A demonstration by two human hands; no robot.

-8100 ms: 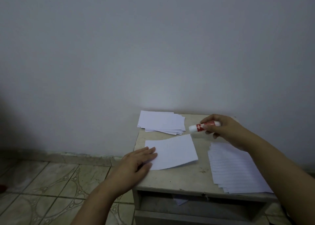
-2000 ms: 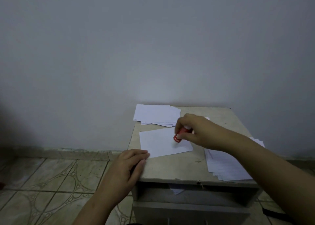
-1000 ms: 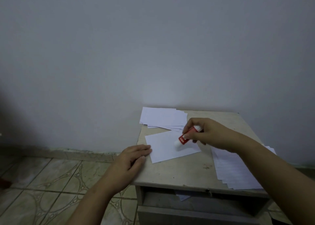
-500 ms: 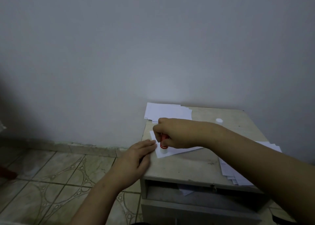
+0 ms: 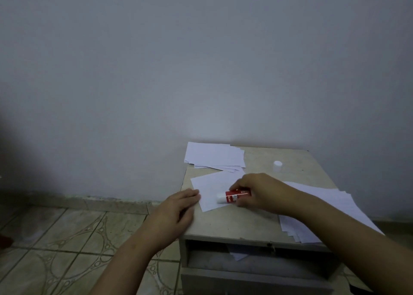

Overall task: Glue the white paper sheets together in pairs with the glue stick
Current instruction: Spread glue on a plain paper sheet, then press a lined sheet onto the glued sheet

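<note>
A single white paper sheet (image 5: 211,186) lies on the left part of the small beige table (image 5: 234,223). My right hand (image 5: 257,193) grips a red glue stick (image 5: 234,196), lying almost flat with its white tip on the sheet's near part. My left hand (image 5: 176,207) lies flat with straight fingers, its fingertips pressing the sheet's left edge at the table's left side. The stick's white cap (image 5: 277,166) stands alone at the back right of the table.
A loose pile of white sheets (image 5: 214,157) lies at the table's back left by the wall. A fanned stack of sheets (image 5: 324,207) lies on the right, partly under my right forearm. An open drawer (image 5: 257,263) sits below the tabletop. Tiled floor lies to the left.
My right hand has drawn the glue stick back from the sheet's left edge toward its near middle, and the stick now lies flatter. My left hand still presses the sheet's left edge.
</note>
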